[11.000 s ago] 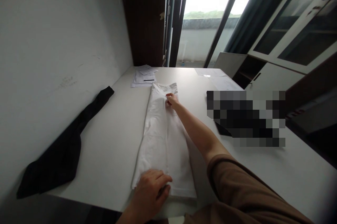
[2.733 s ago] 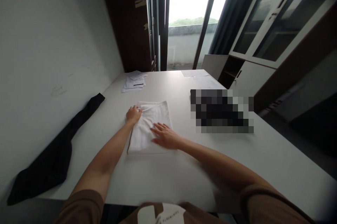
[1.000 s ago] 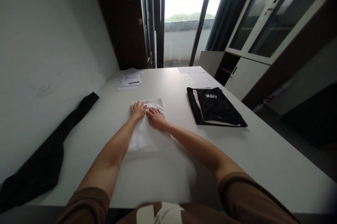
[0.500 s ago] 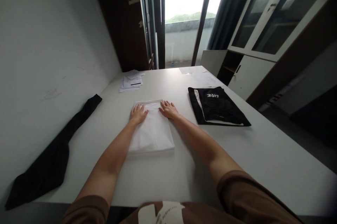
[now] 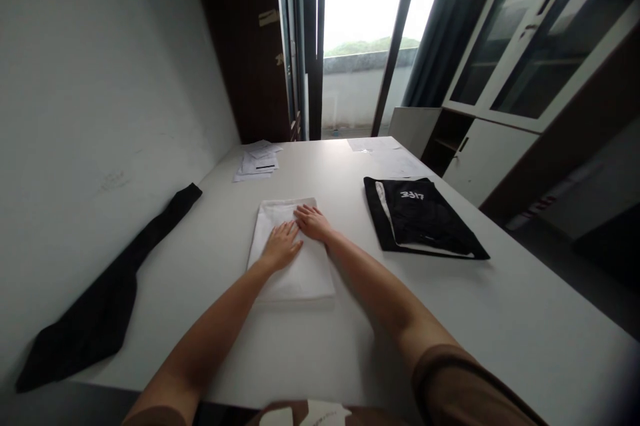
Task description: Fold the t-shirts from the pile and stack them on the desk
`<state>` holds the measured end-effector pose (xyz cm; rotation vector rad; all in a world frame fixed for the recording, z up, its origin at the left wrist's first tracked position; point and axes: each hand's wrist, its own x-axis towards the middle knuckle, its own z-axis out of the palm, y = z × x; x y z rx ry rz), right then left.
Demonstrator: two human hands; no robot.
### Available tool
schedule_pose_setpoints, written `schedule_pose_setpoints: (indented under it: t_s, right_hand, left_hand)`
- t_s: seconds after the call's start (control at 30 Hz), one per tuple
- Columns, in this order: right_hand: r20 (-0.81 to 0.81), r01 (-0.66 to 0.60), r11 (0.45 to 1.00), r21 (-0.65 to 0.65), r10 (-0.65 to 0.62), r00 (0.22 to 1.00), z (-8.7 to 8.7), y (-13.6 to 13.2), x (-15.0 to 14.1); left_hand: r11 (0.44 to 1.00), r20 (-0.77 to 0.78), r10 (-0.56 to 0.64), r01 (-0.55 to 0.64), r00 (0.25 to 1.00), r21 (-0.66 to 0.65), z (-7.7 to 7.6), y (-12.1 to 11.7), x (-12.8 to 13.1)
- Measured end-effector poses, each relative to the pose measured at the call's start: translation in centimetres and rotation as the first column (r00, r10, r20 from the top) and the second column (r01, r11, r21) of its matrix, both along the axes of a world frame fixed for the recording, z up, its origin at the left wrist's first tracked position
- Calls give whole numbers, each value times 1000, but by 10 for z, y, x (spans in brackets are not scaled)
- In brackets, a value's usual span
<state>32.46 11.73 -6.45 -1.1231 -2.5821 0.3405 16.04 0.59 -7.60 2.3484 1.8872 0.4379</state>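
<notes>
A folded white cloth (image 5: pixel 305 279), roughly rectangular, lies flat on the white table in front of me. My left hand (image 5: pixel 282 245) rests palm down on its middle, fingers stretched out. Just beyond and to the right, my right hand (image 5: pixel 313 222) also lies flat on the cloth's upper part, its fingers extended. The fingertips of both hands are close together. Neither hand grips anything. Whether the cloth is a garment cannot be made out.
Folded black clothing (image 5: pixel 425 216) with white lettering lies on the table (image 5: pixel 400 319) at right. A long black cloth (image 5: pixel 107 293) stretches along the left wall. Paper sheets (image 5: pixel 257 163) sit at the back left, more papers (image 5: pixel 385 154) at the back right. Cabinets (image 5: pixel 493 153) stand beyond.
My left hand has slid from the cloth's upper left edge towards its middle and nearer me. My right hand has shifted slightly inward. The cloth's top looks smoother, and the view has tilted slightly.
</notes>
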Motion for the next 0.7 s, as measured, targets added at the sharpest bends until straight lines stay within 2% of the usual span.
schedule_pose_setpoints:
  t_s: [0.1,0.2,0.3,0.43,0.53,0.6,0.7]
  right_hand:
    - [74,149,988,-35,-147,986,-3,4,12]
    - [103,261,965,-33,-257,961,-3,4,28]
    - [94,340,940,19,-340,936,-1,-4,33]
    - [85,414,909,44,-416,905,5,-15,25]
    - [72,461,887,41,-463,884,11,-22,18]
    - [62,479,877,35,-480,875,14,-25,14]
    - [63,465,884,-42,-463,884,16,-28,8]
  left_hand:
    - [998,-15,61,-62,998,-21,3,2,-12]
    - [979,-35,195,-197,980,-53,5,12,-28]
    - [930,-49,358,-361,932,-72,4,18,-48]
    - [840,-61,539,-541,840,-39,2,14,-77]
    - [817,-46,577,-577,816,12,2,10,-87]
    - [831,-26,556,-555,831,28,3,11,-86]
    - [849,12,527,-527,850,25,6,15,-81]
